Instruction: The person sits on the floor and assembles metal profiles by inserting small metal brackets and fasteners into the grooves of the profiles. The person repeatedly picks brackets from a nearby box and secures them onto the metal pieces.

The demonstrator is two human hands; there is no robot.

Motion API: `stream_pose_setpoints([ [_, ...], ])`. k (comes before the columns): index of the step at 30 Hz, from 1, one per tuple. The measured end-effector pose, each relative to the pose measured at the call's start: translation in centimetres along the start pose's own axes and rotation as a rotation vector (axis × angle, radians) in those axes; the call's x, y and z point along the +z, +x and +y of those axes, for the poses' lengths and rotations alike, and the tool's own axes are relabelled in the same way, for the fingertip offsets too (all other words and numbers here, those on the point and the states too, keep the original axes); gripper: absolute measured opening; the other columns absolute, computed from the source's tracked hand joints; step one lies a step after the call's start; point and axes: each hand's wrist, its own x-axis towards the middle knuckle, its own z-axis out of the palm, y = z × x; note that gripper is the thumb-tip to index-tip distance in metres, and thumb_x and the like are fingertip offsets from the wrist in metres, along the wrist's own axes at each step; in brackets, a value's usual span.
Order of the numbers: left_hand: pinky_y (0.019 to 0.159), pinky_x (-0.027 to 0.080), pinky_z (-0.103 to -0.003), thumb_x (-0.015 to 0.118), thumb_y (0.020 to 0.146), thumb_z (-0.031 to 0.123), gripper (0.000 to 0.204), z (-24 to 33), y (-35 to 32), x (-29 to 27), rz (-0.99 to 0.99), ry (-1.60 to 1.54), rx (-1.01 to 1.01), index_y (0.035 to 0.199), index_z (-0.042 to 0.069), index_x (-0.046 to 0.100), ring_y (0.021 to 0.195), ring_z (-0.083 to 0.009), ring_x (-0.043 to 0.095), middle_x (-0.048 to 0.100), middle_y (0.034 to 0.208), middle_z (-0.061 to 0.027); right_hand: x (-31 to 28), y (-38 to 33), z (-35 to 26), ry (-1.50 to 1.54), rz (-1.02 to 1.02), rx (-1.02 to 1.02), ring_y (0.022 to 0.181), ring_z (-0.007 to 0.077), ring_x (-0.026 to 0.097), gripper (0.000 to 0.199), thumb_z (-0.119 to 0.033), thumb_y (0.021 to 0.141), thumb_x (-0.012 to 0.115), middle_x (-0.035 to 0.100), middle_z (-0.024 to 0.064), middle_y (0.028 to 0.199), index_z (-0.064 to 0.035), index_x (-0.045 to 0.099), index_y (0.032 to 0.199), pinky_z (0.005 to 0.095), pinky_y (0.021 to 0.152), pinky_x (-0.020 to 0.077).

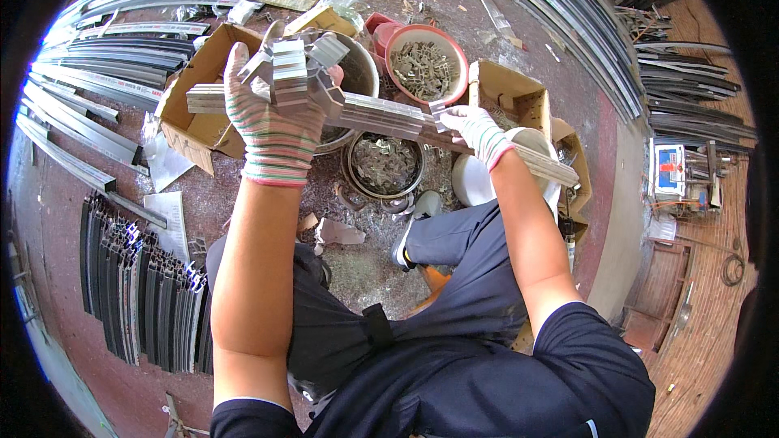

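My left hand point(277, 134), in a striped white knit glove, is closed round a bunch of short silver metal channel pieces point(290, 73) that stick out past the fingers. My gloved right hand point(480, 131) pinches a small metal piece point(439, 112) between thumb and fingers. Under both hands a long narrow bar point(207, 99) runs crosswise over the containers. Along its middle sits a row of silver metal pieces point(381, 113), its right end close to my right fingertips. Part of the bar is hidden behind my left hand.
Below the bar is a round pan of metal bits point(385, 164); beyond it, a red-rimmed tub point(426, 65) of small parts. Cardboard boxes point(182, 118) flank these, with a white bucket point(473, 181) at right. Long metal profiles point(122, 53) and stacked dark strips point(142, 288) lie left.
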Motion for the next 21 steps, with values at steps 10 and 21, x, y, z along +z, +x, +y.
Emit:
stream_pose_setpoints([
  [10, 0.082, 0.051, -0.058, 0.06, 0.089, 0.055, 0.051, -2.3, -1.2, 0.2, 0.015, 0.044, -0.053, 0.116, 0.012, 0.068, 0.101, -0.0354, 0.066, 0.07, 0.108, -0.0125, 1.1, -0.8, 1.6, -0.711, 0.181, -0.236, 0.076, 0.0294, 0.07, 0.035, -0.03, 0.081, 0.073, 0.072, 0.0175, 0.078, 0.0011, 0.073, 0.099, 0.0433, 0.073, 0.0551],
  [21, 0.08, 0.059, -0.054, 0.057, 0.091, 0.054, 0.057, -4.2, -0.4, -0.5, 0.043, 0.161, -0.031, 0.123, 0.008, 0.065, 0.11, -0.0381, 0.065, 0.068, 0.121, -0.0198, 2.2, -0.3, 1.8, -0.649, 0.124, -0.408, 0.098, 0.0383, 0.068, 0.03, -0.023, 0.081, 0.067, 0.071, 0.0218, 0.099, -0.01, 0.07, 0.107, 0.0456, 0.087, 0.052],
])
